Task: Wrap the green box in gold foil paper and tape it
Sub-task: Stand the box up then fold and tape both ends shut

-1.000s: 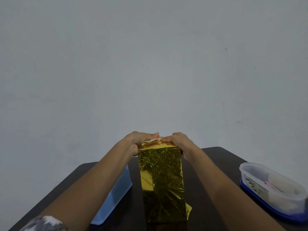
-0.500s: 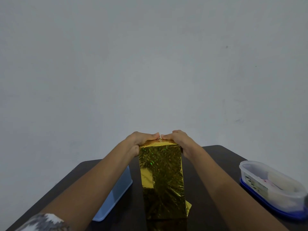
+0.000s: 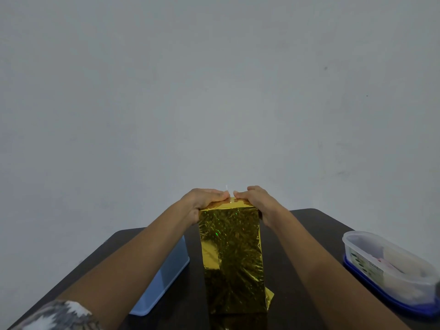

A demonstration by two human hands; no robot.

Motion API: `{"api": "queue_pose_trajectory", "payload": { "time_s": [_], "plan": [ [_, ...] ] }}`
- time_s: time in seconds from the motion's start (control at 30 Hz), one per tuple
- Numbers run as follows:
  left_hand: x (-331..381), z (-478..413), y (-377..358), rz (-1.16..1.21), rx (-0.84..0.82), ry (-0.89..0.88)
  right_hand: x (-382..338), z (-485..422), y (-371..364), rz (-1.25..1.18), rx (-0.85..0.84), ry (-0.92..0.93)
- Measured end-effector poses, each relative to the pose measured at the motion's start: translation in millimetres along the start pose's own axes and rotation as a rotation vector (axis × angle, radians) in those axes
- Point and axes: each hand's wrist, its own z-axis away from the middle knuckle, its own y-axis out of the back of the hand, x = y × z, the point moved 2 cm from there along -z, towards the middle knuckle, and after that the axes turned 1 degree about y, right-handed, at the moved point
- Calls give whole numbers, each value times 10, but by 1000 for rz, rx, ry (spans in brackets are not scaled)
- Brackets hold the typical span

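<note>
A tall box covered in gold foil paper (image 3: pixel 232 258) stands upright on the dark table (image 3: pixel 307 225); no green shows through the wrap. My left hand (image 3: pixel 202 201) and my right hand (image 3: pixel 256 198) press down on the folded foil at its top end, thumbs almost meeting at the middle. A thin clear sliver, perhaps tape (image 3: pixel 226 187), sticks up between the thumbs. A loose foil flap (image 3: pixel 270 297) juts out at the box's lower right corner. The far side of the box is hidden.
A pale blue plastic container (image 3: pixel 164 279) lies left of the box, partly under my left forearm. A clear tub on a blue lid (image 3: pixel 385 265) with packets inside sits at the right table edge. A plain grey wall stands behind.
Both hands have stayed on the top fold, with the thumbs drawn a little closer over the middle. The box has not moved.
</note>
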Motion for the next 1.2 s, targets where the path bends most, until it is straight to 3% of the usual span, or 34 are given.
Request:
{"api": "queue_pose_trajectory", "payload": {
  "time_s": [0.63, 0.8, 0.93, 1.2],
  "plan": [
    [15, 55, -27, 47, 19, -26, -14, 77, -11, -24, 3, 5],
    [22, 8, -24, -121, 2, 79, -15, 88, -3, -6, -1, 6],
    [39, -125, 62, -284, 87, 137, -20, 99, -5, 0, -4, 7],
    [141, -203, -25, -598, 166, 156, -21, 109, -5, -9, -14, 7]
  ]
}}
